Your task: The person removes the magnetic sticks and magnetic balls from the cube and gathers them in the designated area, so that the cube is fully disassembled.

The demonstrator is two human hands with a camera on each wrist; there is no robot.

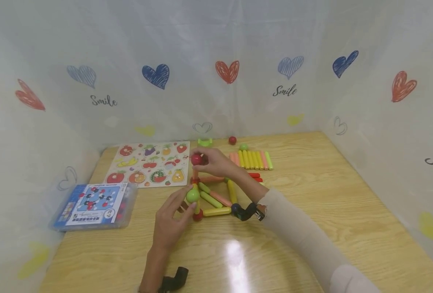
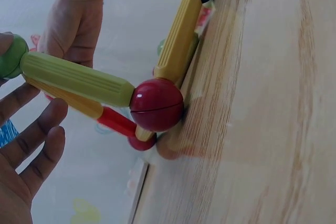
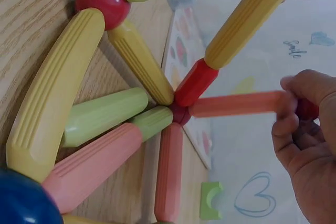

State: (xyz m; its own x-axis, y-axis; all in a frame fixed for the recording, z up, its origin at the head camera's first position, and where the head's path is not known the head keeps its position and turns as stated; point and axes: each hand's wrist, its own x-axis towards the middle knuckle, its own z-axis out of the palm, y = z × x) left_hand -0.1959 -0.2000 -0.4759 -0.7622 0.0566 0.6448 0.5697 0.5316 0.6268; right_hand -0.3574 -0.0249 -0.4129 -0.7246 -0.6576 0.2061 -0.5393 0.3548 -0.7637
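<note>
A frame of ridged plastic rods and balls stands on the table. My left hand [image 1: 170, 213] pinches a green ball [image 1: 192, 195] at its upper near end, with a green rod [image 2: 76, 78] sloping down from that ball to a red ball [image 2: 156, 105]. At the far corner my right hand [image 1: 216, 162] grips another red ball [image 1: 196, 159] at the top of an upright salmon rod [image 3: 239, 104]. The base has a blue ball [image 3: 26, 198] and yellow rods [image 1: 217, 211]. Loosely spread fingers [image 2: 39, 163] of my left hand show below the green rod.
Behind the frame lie a row of yellow, salmon and green rods [image 1: 253, 160], a loose red ball [image 1: 232, 140] and a green ball [image 1: 243, 147]. A fruit puzzle board [image 1: 157, 165] lies at the back left, with a plastic box [image 1: 93, 205] nearer. Printed curtains [image 1: 216, 101] enclose the table.
</note>
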